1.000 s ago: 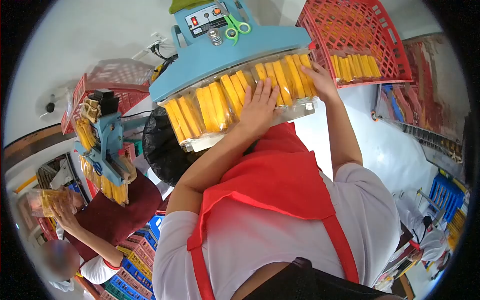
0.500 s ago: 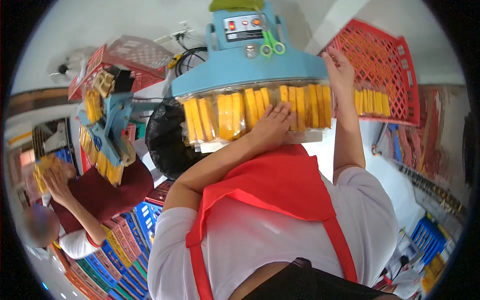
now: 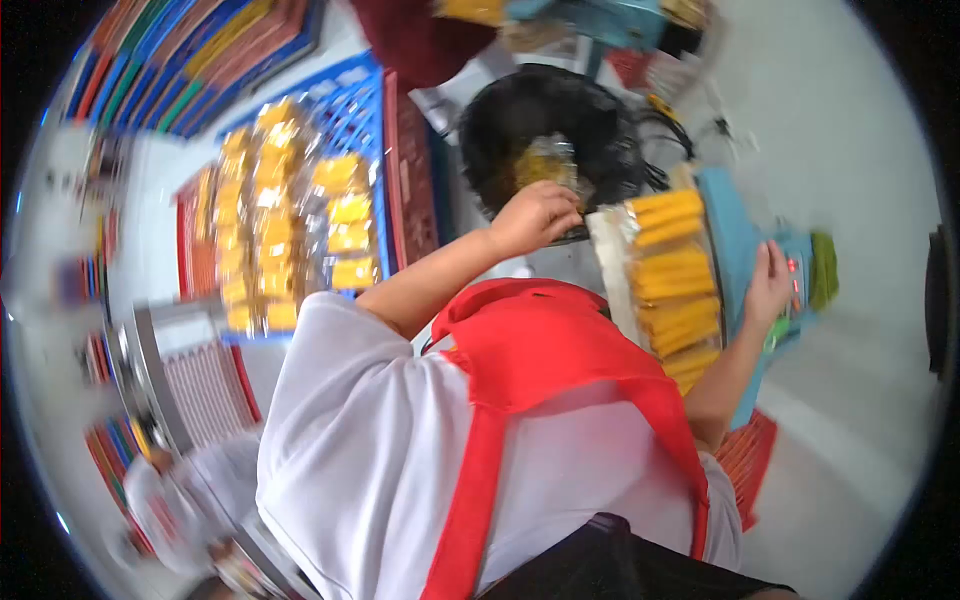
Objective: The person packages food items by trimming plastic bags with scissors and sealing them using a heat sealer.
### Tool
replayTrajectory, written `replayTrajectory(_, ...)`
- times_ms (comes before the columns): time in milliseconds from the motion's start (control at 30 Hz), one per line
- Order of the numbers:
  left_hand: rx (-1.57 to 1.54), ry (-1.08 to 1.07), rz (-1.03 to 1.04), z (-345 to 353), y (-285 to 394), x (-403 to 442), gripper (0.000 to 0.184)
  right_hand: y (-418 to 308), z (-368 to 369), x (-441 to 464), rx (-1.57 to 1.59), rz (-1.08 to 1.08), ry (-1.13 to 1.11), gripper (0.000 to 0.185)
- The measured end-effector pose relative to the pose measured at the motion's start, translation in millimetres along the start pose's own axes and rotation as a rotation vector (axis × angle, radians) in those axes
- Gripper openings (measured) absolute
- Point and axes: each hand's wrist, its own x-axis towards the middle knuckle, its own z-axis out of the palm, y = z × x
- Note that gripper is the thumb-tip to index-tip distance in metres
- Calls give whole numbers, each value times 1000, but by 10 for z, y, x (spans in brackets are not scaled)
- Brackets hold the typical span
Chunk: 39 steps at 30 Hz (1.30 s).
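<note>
My left hand is over the near edge of a black-lined bin, its fingers curled together. Whether something small is in them is hidden. My right hand reaches across the blue sealing machine, fingers raised and a little apart, with nothing visible in them. Between my hands, a row of clear packets of yellow sticks lies along the machine's front edge. A pale strip runs beside the packets. Green-handled scissors lie on the machine, partly behind my right hand.
A blue crate at left holds many yellow packets. Stacked coloured crates stand beyond it. Dark cables run behind the bin. A red crate is at lower right. A co-worker in white is at lower left.
The view has swung left. My left hand has left the packets and moved to the bin. My right hand has shifted from the machine's end to its middle.
</note>
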Motion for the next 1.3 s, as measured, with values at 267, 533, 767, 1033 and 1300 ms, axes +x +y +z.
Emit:
replayTrajectory(267, 263, 76, -673, -180, -568, -1398, 39, 248, 466, 749, -322, -85, -238, 53)
replayTrajectory(533, 298, 900, -1374, -304, -1233, -2682, 36, 226, 597, 889, -369, 84, -407, 60)
replayTrajectory(767, -790, 1872, -1760, -501, -1465, -3392, 34, 384, 675, 956, -505, 48, -368, 59)
replayTrajectory(1033, -664, 1743, -1882, -102, -2075, -3734, 42, 188, 598, 933, -560, 158, -392, 62)
replayTrajectory(1300, 279, 1131, -1642, 116, -1979, -4047, 40, 454, 587, 988, -444, 48, -388, 54)
